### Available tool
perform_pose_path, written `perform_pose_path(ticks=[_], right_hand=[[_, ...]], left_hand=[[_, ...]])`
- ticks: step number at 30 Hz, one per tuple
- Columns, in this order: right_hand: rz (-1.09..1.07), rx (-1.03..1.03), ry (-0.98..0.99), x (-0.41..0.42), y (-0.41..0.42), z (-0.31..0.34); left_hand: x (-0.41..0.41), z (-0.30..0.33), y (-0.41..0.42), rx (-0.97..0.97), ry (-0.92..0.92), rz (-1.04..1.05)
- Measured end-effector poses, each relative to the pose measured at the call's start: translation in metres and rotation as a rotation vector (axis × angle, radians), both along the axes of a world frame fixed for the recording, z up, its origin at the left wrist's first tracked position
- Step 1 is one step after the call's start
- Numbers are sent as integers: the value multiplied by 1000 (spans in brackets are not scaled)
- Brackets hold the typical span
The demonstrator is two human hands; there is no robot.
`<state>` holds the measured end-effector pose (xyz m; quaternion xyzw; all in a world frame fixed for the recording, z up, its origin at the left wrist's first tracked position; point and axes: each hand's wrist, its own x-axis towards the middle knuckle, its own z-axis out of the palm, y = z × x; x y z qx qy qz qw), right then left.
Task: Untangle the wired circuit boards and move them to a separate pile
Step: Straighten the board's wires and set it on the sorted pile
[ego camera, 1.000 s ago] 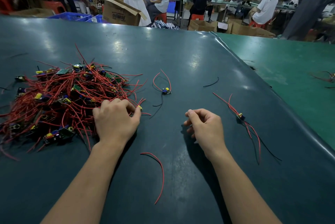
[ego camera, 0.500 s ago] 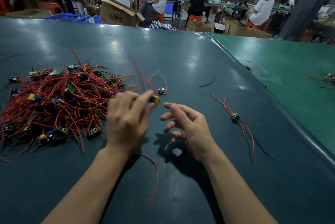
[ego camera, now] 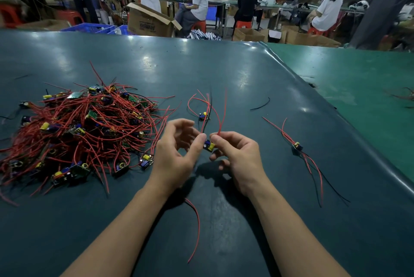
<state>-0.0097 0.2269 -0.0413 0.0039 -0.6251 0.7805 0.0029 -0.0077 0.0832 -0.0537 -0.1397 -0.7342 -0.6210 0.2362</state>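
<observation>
Far left on the dark green tabletop point(ego camera: 224, 70) sits a big messy pile point(ego camera: 80, 128) of red wires w/ lots of little boards mixed in. Some boards stick out at the near edge of the pile.

Next, the left hand point(ego camera: 177, 153) is held up above the tabletop. Its fingers are curled and its thumb tip touches a small board point(ego camera: 209, 145) from the left side. The right hand point(ego camera: 237, 155) pinches the same board from the right w/ thumb and fingers. The board's red wires stick up and away between the 2 hands.

Just behind the hands lies another little board point(ego camera: 203, 117) w/ looping red wires, alone. A loose red wire point(ego camera: 196, 227) lies close by, between the forearms.

Right of the hands, 1 more board point(ego camera: 297, 146) lies flat w/ long red and black wires. A short black wire bit point(ego camera: 261, 104) lies farther back.
</observation>
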Motion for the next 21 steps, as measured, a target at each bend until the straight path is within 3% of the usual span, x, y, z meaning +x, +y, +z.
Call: perform_pose_path(ticks=[4, 10, 14, 21], right_hand=[[-41, -14, 7, 1, -3, -2], [-36, -282, -96, -1, -3, 3], [-30, -297, -132, -1, 0, 5], [-1, -258, -85, -2, 0, 5]], left_hand=[[-7, 1, 0, 0, -172, -100], [-10, 5, -6, 373, -248, -112], [-10, 6, -6, 532, -306, -149], [-12, -1, -8, 409, -347, -299]])
